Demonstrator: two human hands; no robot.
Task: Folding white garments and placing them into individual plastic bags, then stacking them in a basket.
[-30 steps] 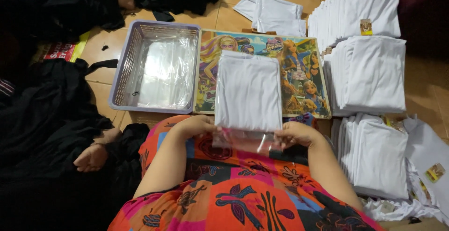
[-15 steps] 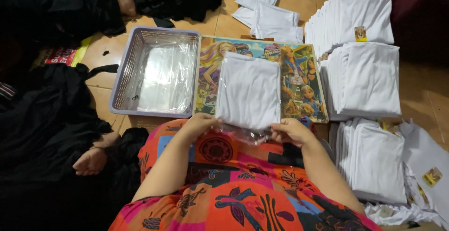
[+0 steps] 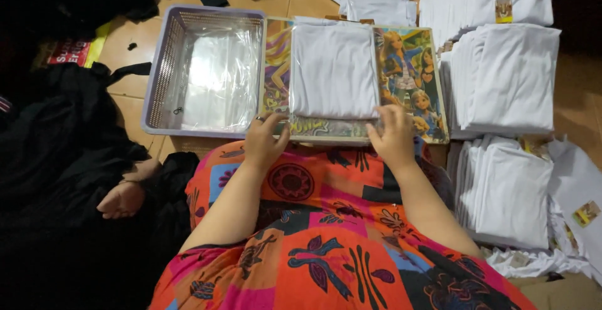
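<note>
The floor (image 3: 135,53) was laid with orange-brown tiles, lit warmly and unevenly, brighter ahead of the hands and falling into shadow to their left. Dark cloth (image 3: 56,159) lay heaped over the floor on that side. At the far right the tiles (image 3: 577,103) looked dim and reddish.

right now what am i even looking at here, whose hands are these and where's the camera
The camera sits on a person's head and looks down, so the two bare arms belong to that person, seated on the floor. The left hand and right hand press the near edge of a folded white garment in a clear bag, which lies on a colourful cartoon board. Left of it stands a lilac basket holding clear plastic bags. Stacks of folded white garments fill the right side, and dark cloth is heaped on the left.
</note>
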